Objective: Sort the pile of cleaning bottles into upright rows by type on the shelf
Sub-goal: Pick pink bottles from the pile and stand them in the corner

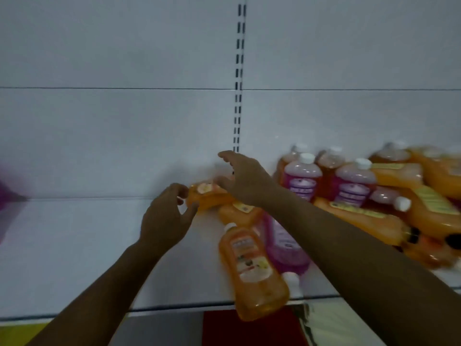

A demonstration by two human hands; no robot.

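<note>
Pink bottle (284, 243) half hidden by forearm, labels blurred

A slotted upright (238, 78) runs down the white back panel (112, 121).

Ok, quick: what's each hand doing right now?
Left hand: open, fingers curved, holding nothing.
Right hand: open above a lying orange bottle, holding nothing.

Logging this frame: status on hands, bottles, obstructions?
Left hand and right hand open, flanking lying orange bottle. Pile unsorted. Front orange bottle overhangs shelf edge.
</note>
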